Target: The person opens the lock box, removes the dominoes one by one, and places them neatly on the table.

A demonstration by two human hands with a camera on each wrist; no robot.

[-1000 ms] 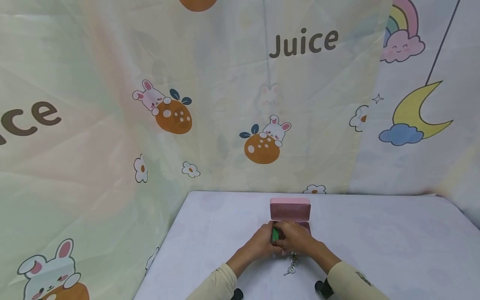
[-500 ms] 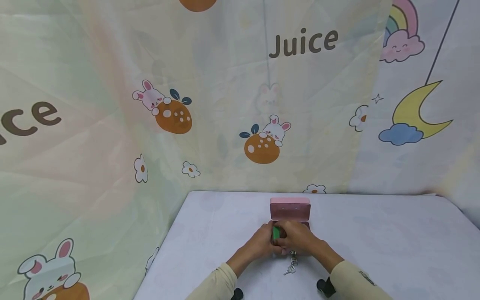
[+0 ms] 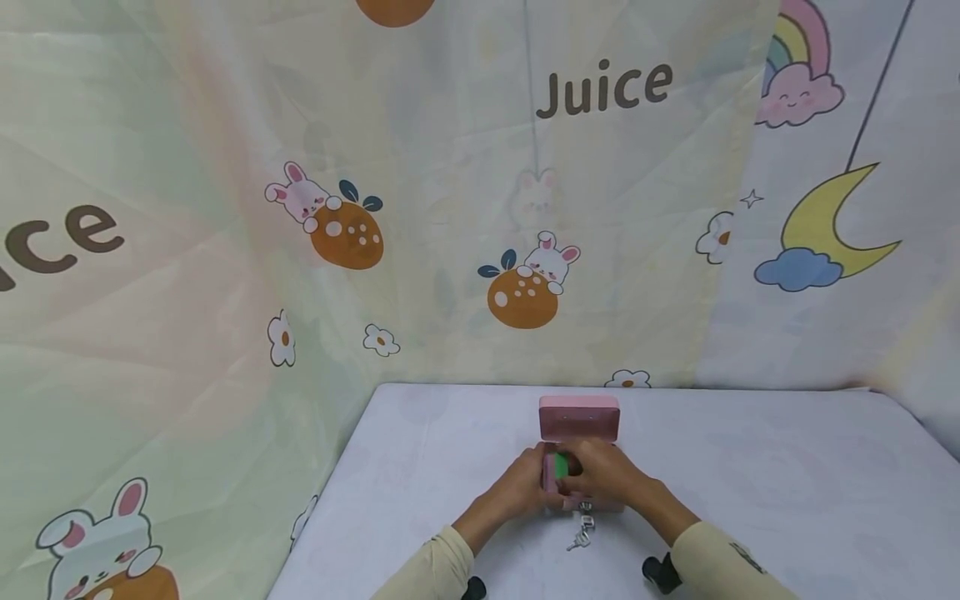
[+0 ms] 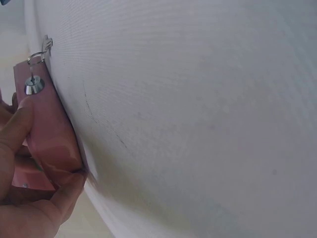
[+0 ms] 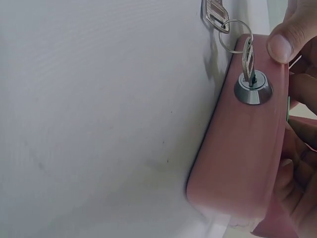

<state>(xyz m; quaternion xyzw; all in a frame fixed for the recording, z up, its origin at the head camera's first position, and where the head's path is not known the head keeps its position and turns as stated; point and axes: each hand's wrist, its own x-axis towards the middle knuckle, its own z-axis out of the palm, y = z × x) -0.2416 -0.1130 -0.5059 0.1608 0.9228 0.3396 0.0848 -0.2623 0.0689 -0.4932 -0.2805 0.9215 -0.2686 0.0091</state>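
A pink metal cash box (image 3: 579, 418) stands on the table with its lid raised at the back. My left hand (image 3: 519, 483) grips the box's left side, its thumb (image 4: 20, 121) on the front wall and a finger at the lower corner. Inside the box, my right hand (image 3: 603, 471) pinches a small green thing (image 3: 561, 465) between thumb and fingers; most of it is hidden, and I cannot tell its kind. On the front wall sits a round silver lock (image 5: 253, 91) with a key (image 5: 248, 59) in it. From that key's ring hangs a second key (image 5: 217, 15).
A white cloth covers the table (image 3: 750, 475), and its far edge lies close behind the raised lid. Beyond it hangs a printed curtain (image 3: 450, 167) with rabbits and oranges. Black wrist devices (image 3: 662, 575) show beside the beige sleeves (image 3: 727, 562).
My right hand has shifted slightly right, and the green thing has moved right with it, showing more of the box's interior at the left. My left hand stays on the box.
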